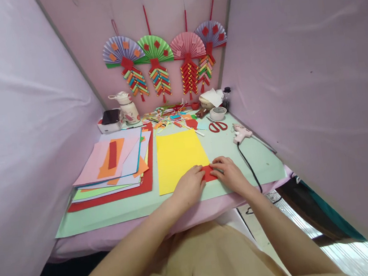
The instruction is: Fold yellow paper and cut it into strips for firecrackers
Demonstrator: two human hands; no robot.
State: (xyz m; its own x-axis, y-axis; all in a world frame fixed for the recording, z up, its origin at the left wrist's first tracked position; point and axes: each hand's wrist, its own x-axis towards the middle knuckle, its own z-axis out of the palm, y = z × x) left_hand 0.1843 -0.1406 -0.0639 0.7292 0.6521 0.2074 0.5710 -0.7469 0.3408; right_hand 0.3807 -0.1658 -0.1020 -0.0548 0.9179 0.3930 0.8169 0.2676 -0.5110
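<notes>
A small piece of red paper (209, 173) lies at the lower right corner of a yellow sheet of paper (181, 156), near the table's front edge. My left hand (190, 184) is closed on its left side, fingertips pressed at the edge. From the right, my right hand (228, 173) grips the opposite side with thumb and fingers curled together. Only the middle of the red paper shows between the fingertips; its ends are hidden under them.
Stacked coloured paper (106, 166) occupies the table's left. A glue gun (242, 134) with a black cord lies right, near red-handled scissors (218, 126). Paper scraps (171, 119), a flask (128, 109) and a tape roll (218, 113) stand behind. Paper fans (155, 49) hang on the back wall.
</notes>
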